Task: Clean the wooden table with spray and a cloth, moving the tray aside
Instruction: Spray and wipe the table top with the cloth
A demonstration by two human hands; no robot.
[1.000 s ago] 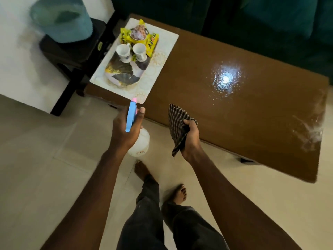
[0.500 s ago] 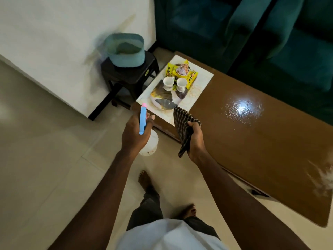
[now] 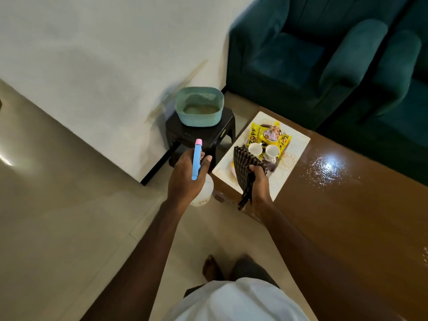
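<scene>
My left hand (image 3: 185,177) grips a spray bottle (image 3: 196,162) with a blue head, a pink tip and a white body, held over the floor just left of the wooden table (image 3: 347,216). My right hand (image 3: 260,186) holds a dark checked cloth (image 3: 245,167) over the near end of the white tray (image 3: 294,156). The tray sits on the table's far left end and carries two white cups (image 3: 262,150), yellow snack packets (image 3: 269,135) and a plate partly hidden by the cloth. A wet, shiny patch (image 3: 328,170) lies on the table right of the tray.
A black stool (image 3: 199,135) with a teal basket (image 3: 199,106) stands by the white wall, just left of the table. Teal armchairs (image 3: 312,54) stand behind the table. Beige tiled floor stretches to the left; my bare foot (image 3: 212,267) is below.
The view has swung left and up, bringing the wall, stool and armchairs into sight. Both hands have drawn nearer the tray end; the cloth now overlaps the tray's near part.
</scene>
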